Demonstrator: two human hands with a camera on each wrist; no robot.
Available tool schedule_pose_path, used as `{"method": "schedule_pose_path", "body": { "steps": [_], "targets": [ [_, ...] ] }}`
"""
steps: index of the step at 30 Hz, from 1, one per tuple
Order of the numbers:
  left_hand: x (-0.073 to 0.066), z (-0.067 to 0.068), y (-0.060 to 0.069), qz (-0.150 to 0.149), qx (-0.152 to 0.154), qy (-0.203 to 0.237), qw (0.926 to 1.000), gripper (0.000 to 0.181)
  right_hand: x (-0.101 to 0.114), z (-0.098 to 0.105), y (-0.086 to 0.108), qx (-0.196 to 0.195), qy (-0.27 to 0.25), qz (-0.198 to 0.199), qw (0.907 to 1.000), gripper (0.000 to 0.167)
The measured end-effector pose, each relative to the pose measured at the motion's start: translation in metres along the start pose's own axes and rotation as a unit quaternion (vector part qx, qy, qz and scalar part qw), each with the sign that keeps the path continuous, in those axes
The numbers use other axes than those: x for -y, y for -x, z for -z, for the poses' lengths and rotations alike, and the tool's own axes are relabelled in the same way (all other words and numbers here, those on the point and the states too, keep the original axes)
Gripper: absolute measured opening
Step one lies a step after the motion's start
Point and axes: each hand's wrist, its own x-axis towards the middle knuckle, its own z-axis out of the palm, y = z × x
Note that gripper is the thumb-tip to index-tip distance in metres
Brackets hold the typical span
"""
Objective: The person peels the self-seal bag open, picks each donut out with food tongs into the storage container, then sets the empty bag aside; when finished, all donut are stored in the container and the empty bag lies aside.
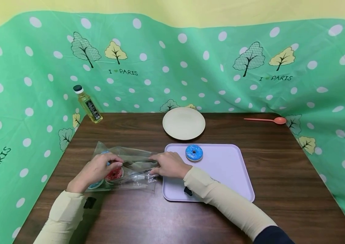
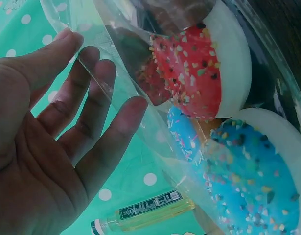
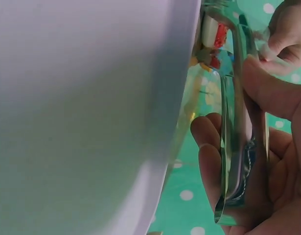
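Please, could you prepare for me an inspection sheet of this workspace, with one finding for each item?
Surface: dark wood-patterned table; lilac tray on it.
Job's things: clear bag holds a red doughnut and at least one blue-iced doughnut; another blue doughnut lies on the tray; metal tongs reach towards the bag's contents, grip on a doughnut unclear.
Clutter: cream plate behind the tray; bottle of yellow liquid far left; coral spoon far right.
Grippers: bare hands; left hand pinches the bag's film, right hand holds the tongs.
Cables: nothing seen.
Surroundings: green dotted cloth with printed trees.
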Motion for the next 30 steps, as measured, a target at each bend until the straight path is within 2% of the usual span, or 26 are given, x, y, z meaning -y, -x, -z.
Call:
{"method": "schedule_pose_path", "body": {
  "steps": [14, 22, 30],
  "targets": [
    [0.000, 0.000, 0.000, 0.007, 0.010, 0.006, 0.9999, 0.014, -0.006, 0.013, 0.028, -0.023, -0.024, -0.022, 0.9992, 0.047],
    [0.003, -0.003, -0.001, 0.002, 0.003, 0.006, 1.0000, 0.013, -0.014, 0.020, 0.050, -0.063, -0.017, -0.022, 0.9976, 0.041],
    [0.003, -0.004, -0.001, 0.000, -0.004, 0.001, 1.0000, 0.015, -0.024, 0.027, 0.074, -0.082, -0.008, -0.054, 0.9951, 0.040]
  ]
}}
